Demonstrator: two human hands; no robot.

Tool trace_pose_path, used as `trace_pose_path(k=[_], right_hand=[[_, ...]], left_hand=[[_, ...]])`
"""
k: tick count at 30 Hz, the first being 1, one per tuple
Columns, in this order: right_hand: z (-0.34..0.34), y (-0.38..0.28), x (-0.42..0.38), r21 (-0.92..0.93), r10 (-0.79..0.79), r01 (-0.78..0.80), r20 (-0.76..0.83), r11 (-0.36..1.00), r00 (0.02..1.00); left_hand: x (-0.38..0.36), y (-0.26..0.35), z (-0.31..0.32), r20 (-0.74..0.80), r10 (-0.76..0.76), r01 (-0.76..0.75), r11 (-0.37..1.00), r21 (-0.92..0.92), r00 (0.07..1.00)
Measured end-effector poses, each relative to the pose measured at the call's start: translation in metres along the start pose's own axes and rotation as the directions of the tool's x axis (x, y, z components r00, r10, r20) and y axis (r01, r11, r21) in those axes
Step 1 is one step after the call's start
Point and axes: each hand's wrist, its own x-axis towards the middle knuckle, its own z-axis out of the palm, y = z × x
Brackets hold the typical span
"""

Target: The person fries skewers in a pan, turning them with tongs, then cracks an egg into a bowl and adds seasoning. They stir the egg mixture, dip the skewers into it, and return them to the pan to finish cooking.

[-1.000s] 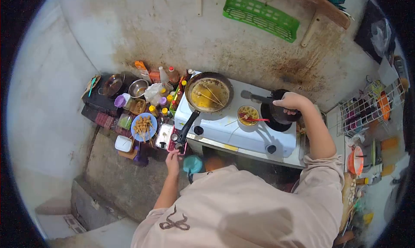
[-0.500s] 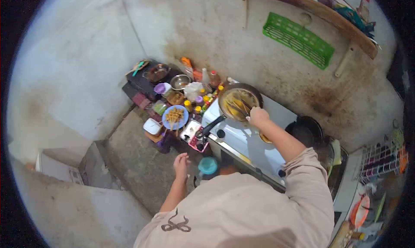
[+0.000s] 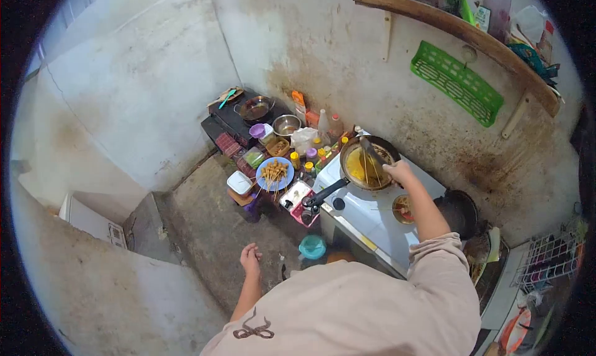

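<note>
My right hand point(image 3: 400, 171) is closed round a long, dark, flat cooking utensil point(image 3: 374, 152), seemingly a spatula, held over the frying pan point(image 3: 397, 150). Yellow liquid and thin skewer sticks point(image 3: 366, 173) show inside the pan, which sits on a white stove point(image 3: 360, 213) with its black handle pointing toward the lower left. Beneath my right forearm is a small bowl point(image 3: 403, 210) with reddish food and a stick across its rim. My left hand point(image 3: 250, 258) hangs over the floor, holding nothing, fingers loosely bent and apart.
Left of the stove, a blue plate point(image 3: 285, 177) carries skewered food, near sauce bottles point(image 3: 295, 160) and a pink-and-white tray point(image 3: 298, 196). A turquoise-lidded container point(image 3: 312, 247) stands below. A black pan point(image 3: 458, 213) lies at the stove's right, under a wall-hung green rack point(image 3: 459, 82).
The view has shifted, so the room appears lower and farther right. The utensil's dark flat part now shows more plainly over the pan, and the small bowl is more visible.
</note>
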Motion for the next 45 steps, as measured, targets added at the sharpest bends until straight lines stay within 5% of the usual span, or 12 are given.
trace_pose_path(k=[2, 7, 11, 14, 15, 19, 22, 24, 30, 34, 45], right_hand=[[-0.014, 0.002, -0.011, 0.173, 0.028, -0.027, -0.006, 0.985, 1.000], [-0.017, 0.013, -0.030, 0.077, 0.004, 0.001, -0.067, 0.997, 0.998], [-0.009, 0.033, -0.029, -0.292, -0.074, 0.073, 0.007, 0.954, 0.997], [-0.021, 0.008, -0.055, -0.035, 0.102, -0.103, -0.035, 0.994, 0.994], [-0.019, 0.010, -0.055, -0.078, 0.084, -0.086, -0.034, 0.993, 0.996], [-0.016, 0.019, -0.053, 0.113, 0.244, -0.258, 0.120, 0.960, 0.962], [-0.031, 0.015, -0.074, 0.573, 0.328, -0.461, 0.326, 0.678, 0.887], [-0.040, 0.013, -0.103, 0.694, 0.306, -0.392, 0.252, 0.604, 0.918], [-0.060, 0.038, -0.187, 0.653, 0.538, -0.516, 0.191, 0.555, 0.821], [-0.047, 0.040, -0.215, 0.615, 0.645, -0.580, 0.147, 0.534, 0.750], [-0.028, 0.023, -0.184, 0.415, 0.713, -0.701, 0.156, 0.580, 0.683]], left_hand=[[0.012, -0.002, 0.001, 0.037, 0.003, -0.004, 1.000, 0.029, 0.999], [0.042, -0.003, 0.020, 0.147, 0.025, -0.030, 0.999, 0.032, 0.989], [0.058, 0.005, 0.047, 0.240, 0.035, -0.048, 0.998, 0.049, 0.970], [0.073, 0.001, 0.063, 0.308, -0.009, -0.001, 1.000, 0.030, 0.951], [0.078, -0.005, 0.068, 0.333, -0.012, 0.004, 1.000, 0.024, 0.943], [0.092, -0.015, 0.083, 0.429, -0.063, 0.034, 0.997, 0.074, 0.901], [0.100, -0.019, 0.100, 0.493, -0.100, 0.051, 0.992, 0.112, 0.864], [0.105, -0.022, 0.105, 0.503, -0.161, 0.132, 0.987, 0.094, 0.849], [0.126, -0.028, 0.121, 0.268, -0.508, 0.552, 0.824, -0.124, 0.819], [0.156, -0.064, 0.117, 0.229, -0.638, 0.678, 0.706, -0.206, 0.735], [0.162, -0.091, 0.108, 0.233, -0.662, 0.700, 0.692, -0.174, 0.712]])
